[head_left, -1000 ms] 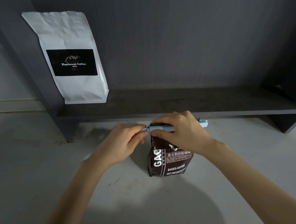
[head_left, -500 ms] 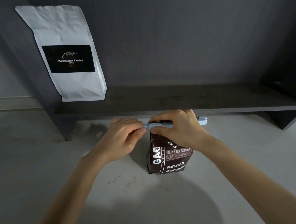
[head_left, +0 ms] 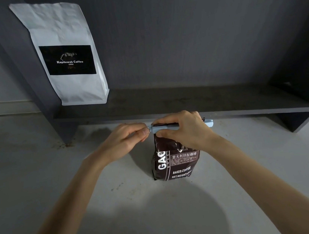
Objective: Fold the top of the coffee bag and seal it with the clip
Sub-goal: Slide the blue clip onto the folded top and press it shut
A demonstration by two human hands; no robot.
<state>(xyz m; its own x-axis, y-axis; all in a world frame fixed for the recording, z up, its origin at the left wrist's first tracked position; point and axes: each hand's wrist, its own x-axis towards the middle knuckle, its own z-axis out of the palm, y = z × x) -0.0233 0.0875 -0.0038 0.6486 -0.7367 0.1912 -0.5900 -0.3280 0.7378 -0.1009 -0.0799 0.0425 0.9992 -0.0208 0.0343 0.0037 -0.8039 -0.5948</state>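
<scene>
Coffee bag [head_left: 175, 159] upright; right hand [head_left: 185, 130] grips clip [head_left: 163, 129], left hand [head_left: 127, 140] pinches its end.

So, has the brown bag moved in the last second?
No. The brown bag stands at the same offset below and right of the white bag on the shelf; only the view shifts slightly.

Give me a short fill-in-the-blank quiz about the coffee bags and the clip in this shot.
1. The clip on the brown coffee bag is light ____.
2. The white coffee bag stands on the dark ____.
3. The right hand grips the clip at the bag's ____.

Missing words: blue; shelf; top
</scene>
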